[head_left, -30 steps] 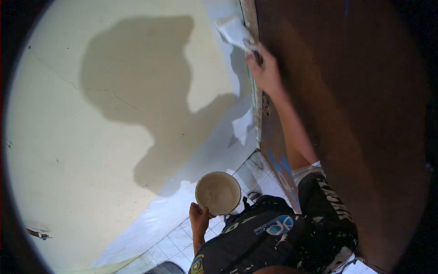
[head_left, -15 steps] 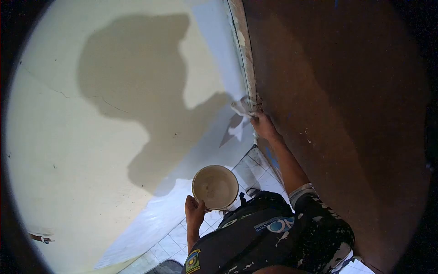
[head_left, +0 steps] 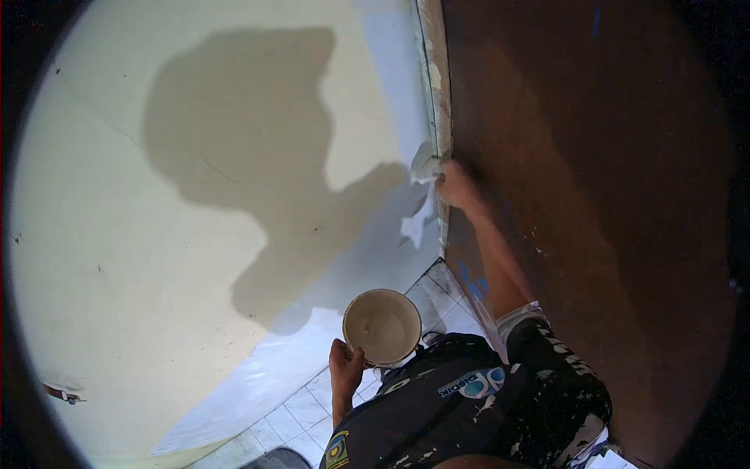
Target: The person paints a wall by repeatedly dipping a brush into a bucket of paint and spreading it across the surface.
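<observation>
My left hand (head_left: pixel 346 366) is closed on the rim of a round beige bowl (head_left: pixel 382 327), with its thumb over the edge. A little pale material lies inside the bowl. Up at the wall corner, my right hand (head_left: pixel 458 187) is closed on a flat, pale scraper-like tool (head_left: pixel 424 164). The tool lies close to the white strip of wall (head_left: pixel 394 86), beside the worn wooden frame (head_left: pixel 438 94). Motion blurs my right hand slightly.
A cream wall (head_left: pixel 101 258) with thin cracks fills the left, under a large shadow. The brown panel (head_left: pixel 594 234) stands at the right. White floor tiles (head_left: pixel 293 414) show below. A small metal fitting (head_left: pixel 66 396) sticks out at the lower left.
My right hand and the tool have moved up along the wall corner. The bowl and my left hand appear slightly lower and further right as the view has shifted.
</observation>
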The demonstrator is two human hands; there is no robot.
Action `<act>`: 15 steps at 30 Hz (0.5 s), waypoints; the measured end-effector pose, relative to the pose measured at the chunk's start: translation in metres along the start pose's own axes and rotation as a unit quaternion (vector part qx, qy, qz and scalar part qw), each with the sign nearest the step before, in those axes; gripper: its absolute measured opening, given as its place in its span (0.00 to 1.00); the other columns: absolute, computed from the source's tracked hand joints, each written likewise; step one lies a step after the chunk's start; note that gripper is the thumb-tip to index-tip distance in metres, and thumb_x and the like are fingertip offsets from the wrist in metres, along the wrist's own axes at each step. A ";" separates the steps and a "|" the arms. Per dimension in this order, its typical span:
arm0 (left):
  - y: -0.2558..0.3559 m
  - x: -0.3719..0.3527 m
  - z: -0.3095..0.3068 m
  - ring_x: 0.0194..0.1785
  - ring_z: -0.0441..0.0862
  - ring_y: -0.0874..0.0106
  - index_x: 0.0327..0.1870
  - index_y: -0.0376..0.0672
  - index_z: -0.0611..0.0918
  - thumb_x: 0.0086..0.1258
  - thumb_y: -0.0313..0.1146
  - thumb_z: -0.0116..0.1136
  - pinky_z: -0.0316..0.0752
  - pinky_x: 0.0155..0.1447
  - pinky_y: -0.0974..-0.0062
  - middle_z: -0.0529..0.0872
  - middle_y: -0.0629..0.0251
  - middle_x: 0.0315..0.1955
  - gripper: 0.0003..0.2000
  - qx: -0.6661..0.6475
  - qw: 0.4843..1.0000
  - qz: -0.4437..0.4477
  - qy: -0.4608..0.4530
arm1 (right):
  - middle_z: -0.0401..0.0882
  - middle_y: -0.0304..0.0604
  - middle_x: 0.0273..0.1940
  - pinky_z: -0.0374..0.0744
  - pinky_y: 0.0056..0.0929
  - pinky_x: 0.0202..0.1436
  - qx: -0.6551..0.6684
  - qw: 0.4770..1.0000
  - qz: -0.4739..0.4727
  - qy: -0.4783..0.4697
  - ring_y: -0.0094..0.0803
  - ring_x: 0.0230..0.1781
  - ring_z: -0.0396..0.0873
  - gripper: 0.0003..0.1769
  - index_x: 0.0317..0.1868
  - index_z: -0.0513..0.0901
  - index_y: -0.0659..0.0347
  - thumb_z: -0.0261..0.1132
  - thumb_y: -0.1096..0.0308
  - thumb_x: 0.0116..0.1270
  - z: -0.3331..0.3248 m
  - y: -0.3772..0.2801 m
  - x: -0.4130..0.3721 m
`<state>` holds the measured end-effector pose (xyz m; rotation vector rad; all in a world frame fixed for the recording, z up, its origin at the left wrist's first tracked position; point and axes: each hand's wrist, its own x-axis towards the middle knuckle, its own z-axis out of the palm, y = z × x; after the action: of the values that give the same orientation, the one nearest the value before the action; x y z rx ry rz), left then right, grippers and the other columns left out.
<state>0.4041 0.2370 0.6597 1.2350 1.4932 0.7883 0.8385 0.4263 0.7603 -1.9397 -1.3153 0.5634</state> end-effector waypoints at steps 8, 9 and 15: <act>0.032 -0.009 0.003 0.26 0.76 0.72 0.32 0.37 0.67 0.66 0.26 0.60 0.75 0.26 0.69 0.73 0.61 0.25 0.12 -0.066 0.997 -0.038 0.002 | 0.82 0.62 0.53 0.78 0.40 0.60 -0.013 0.990 -0.120 0.079 0.51 0.54 0.83 0.19 0.56 0.82 0.68 0.64 0.73 0.65 -0.085 -0.084 -0.016; 0.029 -0.006 0.002 0.26 0.71 0.74 0.32 0.38 0.67 0.65 0.27 0.61 0.74 0.26 0.69 0.73 0.62 0.26 0.12 -0.040 0.999 -0.031 0.010 | 0.82 0.62 0.53 0.78 0.40 0.60 -0.014 0.990 -0.119 0.080 0.51 0.54 0.83 0.19 0.56 0.82 0.68 0.64 0.73 0.65 -0.095 -0.095 -0.023; 0.014 -0.002 -0.005 0.26 0.69 0.76 0.32 0.38 0.67 0.65 0.26 0.61 0.74 0.25 0.71 0.72 0.63 0.25 0.12 -0.007 1.000 -0.012 0.021 | 0.85 0.52 0.47 0.77 0.29 0.56 0.194 0.927 -0.212 0.243 0.27 0.48 0.80 0.18 0.59 0.80 0.67 0.62 0.72 0.71 -0.072 -0.089 -0.019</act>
<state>0.4037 0.2395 0.6745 1.1947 1.5306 0.8124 0.8268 0.4064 0.8745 -1.3008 -1.1426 0.0978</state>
